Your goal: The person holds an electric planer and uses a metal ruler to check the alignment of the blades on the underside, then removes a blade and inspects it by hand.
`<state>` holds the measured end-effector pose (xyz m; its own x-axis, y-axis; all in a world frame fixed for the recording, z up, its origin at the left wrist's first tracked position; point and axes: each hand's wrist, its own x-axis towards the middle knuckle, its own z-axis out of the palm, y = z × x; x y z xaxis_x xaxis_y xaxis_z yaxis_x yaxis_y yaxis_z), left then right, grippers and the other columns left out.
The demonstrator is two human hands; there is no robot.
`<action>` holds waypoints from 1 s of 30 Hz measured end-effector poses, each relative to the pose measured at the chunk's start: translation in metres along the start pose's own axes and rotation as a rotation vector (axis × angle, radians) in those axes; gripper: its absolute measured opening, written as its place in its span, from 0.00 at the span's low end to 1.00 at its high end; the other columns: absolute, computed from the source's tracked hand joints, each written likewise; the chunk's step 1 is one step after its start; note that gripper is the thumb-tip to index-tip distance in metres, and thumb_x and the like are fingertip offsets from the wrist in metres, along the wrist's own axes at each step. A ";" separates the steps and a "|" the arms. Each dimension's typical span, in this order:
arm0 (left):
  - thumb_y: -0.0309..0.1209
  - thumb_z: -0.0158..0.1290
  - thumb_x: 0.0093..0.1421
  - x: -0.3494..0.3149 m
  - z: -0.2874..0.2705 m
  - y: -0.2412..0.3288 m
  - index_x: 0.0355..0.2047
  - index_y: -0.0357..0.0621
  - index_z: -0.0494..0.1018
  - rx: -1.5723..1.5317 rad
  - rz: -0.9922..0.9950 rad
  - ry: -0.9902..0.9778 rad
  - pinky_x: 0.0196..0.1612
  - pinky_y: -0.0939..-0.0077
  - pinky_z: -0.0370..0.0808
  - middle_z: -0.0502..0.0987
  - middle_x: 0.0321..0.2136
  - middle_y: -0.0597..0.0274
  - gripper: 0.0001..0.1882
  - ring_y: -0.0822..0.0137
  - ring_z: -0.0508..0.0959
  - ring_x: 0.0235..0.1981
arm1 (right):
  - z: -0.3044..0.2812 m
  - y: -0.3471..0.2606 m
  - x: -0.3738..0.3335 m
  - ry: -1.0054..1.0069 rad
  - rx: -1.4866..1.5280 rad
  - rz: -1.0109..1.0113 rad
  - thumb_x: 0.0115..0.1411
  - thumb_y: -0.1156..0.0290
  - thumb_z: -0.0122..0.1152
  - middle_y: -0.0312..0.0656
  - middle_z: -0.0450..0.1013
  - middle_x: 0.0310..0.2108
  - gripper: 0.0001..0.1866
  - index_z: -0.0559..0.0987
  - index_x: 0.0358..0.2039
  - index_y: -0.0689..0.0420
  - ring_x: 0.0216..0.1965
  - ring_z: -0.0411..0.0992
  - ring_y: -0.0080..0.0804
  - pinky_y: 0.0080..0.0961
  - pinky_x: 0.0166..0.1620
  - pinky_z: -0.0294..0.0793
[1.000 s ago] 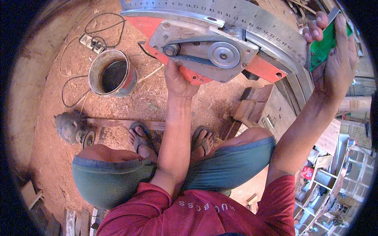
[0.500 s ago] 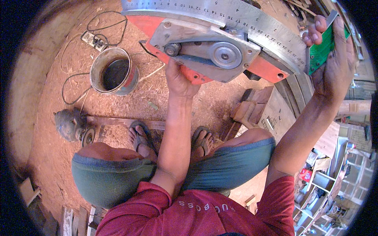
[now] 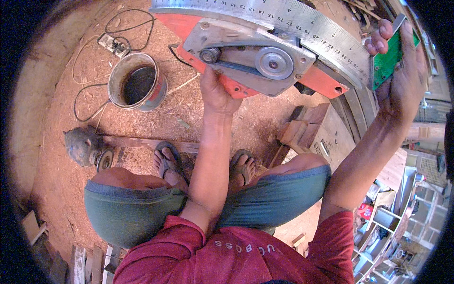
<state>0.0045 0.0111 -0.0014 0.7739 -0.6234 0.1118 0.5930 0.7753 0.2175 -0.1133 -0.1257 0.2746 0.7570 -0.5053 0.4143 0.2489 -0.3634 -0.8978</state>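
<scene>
My left hand [image 3: 218, 94] is closed on the lower side of an orange electric planer [image 3: 246, 59], thumb near the small pulley, its other fingers hidden behind the body. The planer's side stands uncovered, showing a black drive belt [image 3: 236, 66] round a small pulley [image 3: 209, 55] and a larger pulley [image 3: 274, 64]. Along the planer's far edge lies the steel blade of a try square [image 3: 314, 31]. At the right, my right hand [image 3: 402, 83] grips its green stock [image 3: 390, 61], fingers curled round the far side.
A bucket with dark contents [image 3: 139, 85] stands on the sawdust-covered floor, near a power strip [image 3: 114, 45] with looped cords. An angle grinder [image 3: 82, 146] lies left of my feet beside a wooden strip [image 3: 151, 143]. Wood blocks [image 3: 302, 128] and a cluttered rack [image 3: 388, 220] are on the right.
The planer and the try square's blade have shifted slightly to the right and up together. Both hands keep their grips.
</scene>
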 end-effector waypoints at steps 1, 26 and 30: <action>0.59 0.46 0.65 0.000 0.002 0.000 0.66 0.53 0.63 -0.001 -0.002 -0.001 0.65 0.46 0.65 0.69 0.63 0.59 0.36 0.54 0.69 0.63 | -0.001 0.000 0.000 0.008 -0.009 0.011 0.73 0.64 0.48 0.42 0.67 0.35 0.12 0.69 0.39 0.61 0.32 0.64 0.25 0.25 0.38 0.67; 0.48 0.45 0.70 0.005 0.005 0.000 0.63 0.43 0.65 -0.239 -0.046 -0.062 0.63 0.53 0.69 0.72 0.59 0.57 0.29 0.57 0.73 0.59 | -0.038 0.024 0.013 0.519 -0.109 0.041 0.73 0.63 0.48 0.49 0.75 0.41 0.16 0.74 0.46 0.66 0.41 0.74 0.34 0.32 0.48 0.75; 0.48 0.45 0.69 -0.001 0.004 0.005 0.63 0.46 0.65 -0.241 -0.096 0.012 0.65 0.48 0.66 0.70 0.61 0.59 0.28 0.55 0.70 0.62 | -0.069 0.120 -0.021 0.549 0.233 0.273 0.70 0.52 0.53 0.46 0.78 0.43 0.20 0.76 0.47 0.58 0.47 0.76 0.37 0.34 0.50 0.77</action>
<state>0.0061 0.0148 0.0035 0.7132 -0.6951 0.0904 0.6986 0.7154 -0.0110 -0.1409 -0.2133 0.1685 0.4087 -0.9038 0.1272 0.2622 -0.0173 -0.9649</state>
